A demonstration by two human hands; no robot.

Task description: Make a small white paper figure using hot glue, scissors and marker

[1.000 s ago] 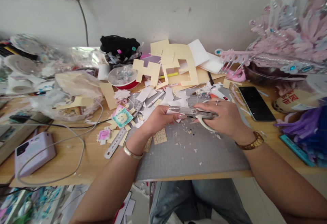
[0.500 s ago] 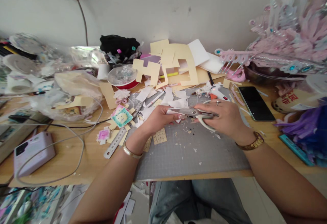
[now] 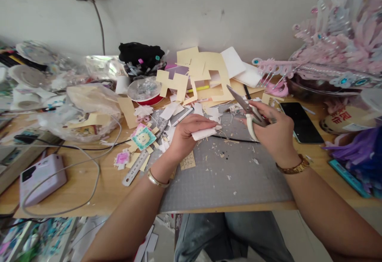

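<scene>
Over the left half of the mat (image 3: 227, 190), our left hand (image 3: 185, 135), fingers nearly closed, holds a white piece (image 3: 204, 134), probably light, soft, best pinched by its edge; near the right edge, our right hand (image 3: 275, 130), fingers curled, grips rigid-looking scissors (image 3: 241, 100) by the handles.

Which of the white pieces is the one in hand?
The white piece jutting from the grip of the left hand; the white scraps beyond lie loose, held by neither hand.
</scene>
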